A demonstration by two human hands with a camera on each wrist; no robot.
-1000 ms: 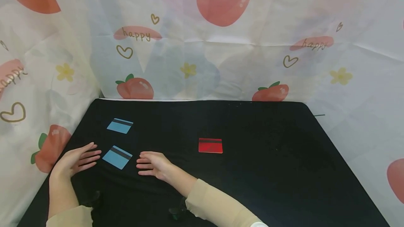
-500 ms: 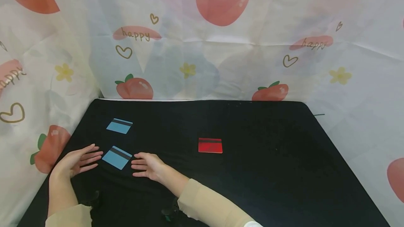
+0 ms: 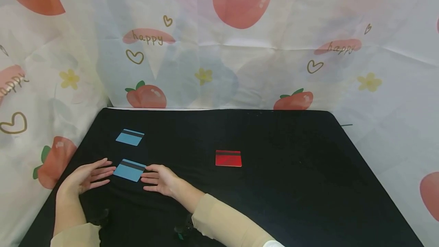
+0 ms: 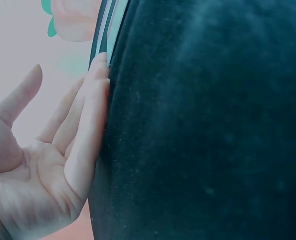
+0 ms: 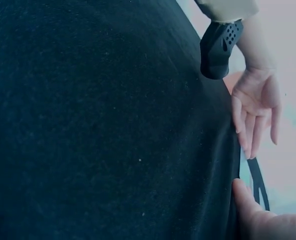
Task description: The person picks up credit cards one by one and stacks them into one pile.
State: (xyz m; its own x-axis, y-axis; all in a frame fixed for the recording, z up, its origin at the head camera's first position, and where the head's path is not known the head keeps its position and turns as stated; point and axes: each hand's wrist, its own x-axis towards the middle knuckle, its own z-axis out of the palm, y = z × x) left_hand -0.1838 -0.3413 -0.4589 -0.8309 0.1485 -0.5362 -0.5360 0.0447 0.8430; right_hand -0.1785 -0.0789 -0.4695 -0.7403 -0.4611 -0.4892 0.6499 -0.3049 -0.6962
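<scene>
Between my two hands, a blue card [image 3: 128, 171] with a dark stripe lies flat on the black table. My left hand [image 3: 84, 176] is at its left edge, fingers extended, the fingertips touching the card. In the left wrist view a sliver of the blue card [image 4: 119, 25] shows past the left fingertips [image 4: 102, 59]. My right hand [image 3: 162, 180] meets its right edge with fingers extended. A second blue card [image 3: 130, 138] lies farther back, apart from both hands.
A red card [image 3: 228, 159] with a dark stripe lies right of my right hand. The black tabletop [image 3: 291, 186] reaches back to a patterned curtain [image 3: 247, 79], which also hangs along the left side. A dark wrist device [image 5: 220, 50] sits at the left sleeve.
My right hand has moved left and my left hand slightly right, up to the near card. That card has turned a little and slid slightly right. The other cards stay in place.
</scene>
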